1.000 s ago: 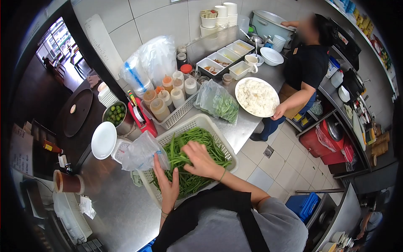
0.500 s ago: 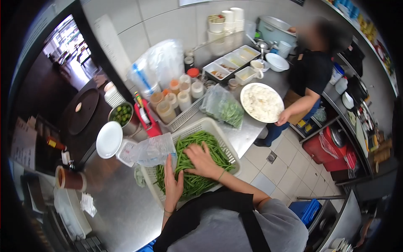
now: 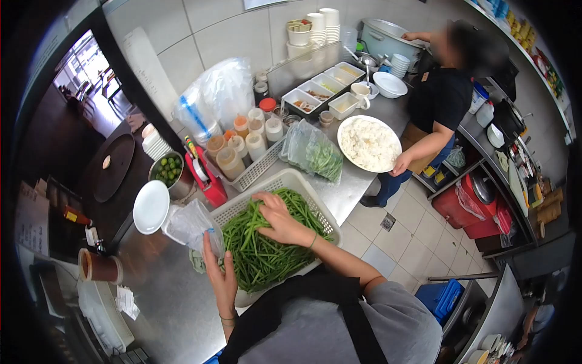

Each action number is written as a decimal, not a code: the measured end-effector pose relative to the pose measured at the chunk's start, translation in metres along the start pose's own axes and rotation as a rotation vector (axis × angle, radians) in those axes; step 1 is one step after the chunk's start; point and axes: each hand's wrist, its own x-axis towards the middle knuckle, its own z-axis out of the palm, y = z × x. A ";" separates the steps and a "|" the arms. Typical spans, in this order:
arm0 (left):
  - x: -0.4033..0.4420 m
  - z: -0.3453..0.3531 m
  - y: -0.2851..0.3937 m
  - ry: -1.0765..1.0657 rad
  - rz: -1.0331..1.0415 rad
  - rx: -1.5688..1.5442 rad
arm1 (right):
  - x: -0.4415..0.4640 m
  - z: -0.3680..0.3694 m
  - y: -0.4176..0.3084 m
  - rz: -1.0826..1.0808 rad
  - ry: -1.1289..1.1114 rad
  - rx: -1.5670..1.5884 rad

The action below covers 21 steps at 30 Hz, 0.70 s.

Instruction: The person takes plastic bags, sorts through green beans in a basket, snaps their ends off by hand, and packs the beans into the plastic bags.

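A perforated white basket (image 3: 332,213) full of cut green beans (image 3: 267,258) stands on the steel counter in front of me. My right hand (image 3: 280,221) is in the upper part of the heap, its fingers curled round some beans. At the basket's left side my left hand (image 3: 221,276) is raised, fingers up, holding the edge of a clear plastic bag (image 3: 193,225). The bag lies beside a white scale dish (image 3: 151,207), over part of the scale.
A co-worker (image 3: 438,103) at the back right holds a bowl of rice (image 3: 370,144). Behind the basket are sauce bottles (image 3: 230,162), a bag of greens (image 3: 312,151) and a red tape dispenser (image 3: 205,176). A pot of green fruit (image 3: 170,170) stands left of them.
My right hand has moved up over the beans and closed round some. My left hand and the plastic bag have shifted left, away from the beans.
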 end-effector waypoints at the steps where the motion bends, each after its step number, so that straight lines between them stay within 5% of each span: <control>1: -0.001 -0.001 0.002 0.004 0.001 0.006 | 0.002 0.007 0.003 -0.014 0.016 0.027; 5: 0.001 -0.007 0.011 0.059 -0.006 -0.015 | 0.008 -0.006 -0.022 0.121 -0.150 0.529; 10: 0.003 -0.001 0.017 0.130 -0.073 -0.255 | 0.030 -0.004 -0.041 0.400 0.058 0.996; 13: 0.005 0.010 0.023 0.144 -0.133 -0.364 | 0.037 -0.007 -0.047 0.373 0.026 1.058; 17: 0.013 0.012 0.017 0.132 -0.010 -0.207 | 0.031 0.019 -0.029 0.212 0.020 0.614; 19: 0.027 0.013 0.019 0.091 0.139 0.021 | 0.027 0.027 -0.026 0.206 -0.007 0.564; 21: 0.031 0.016 0.026 0.131 0.079 -0.067 | 0.025 0.029 -0.027 0.240 -0.032 0.551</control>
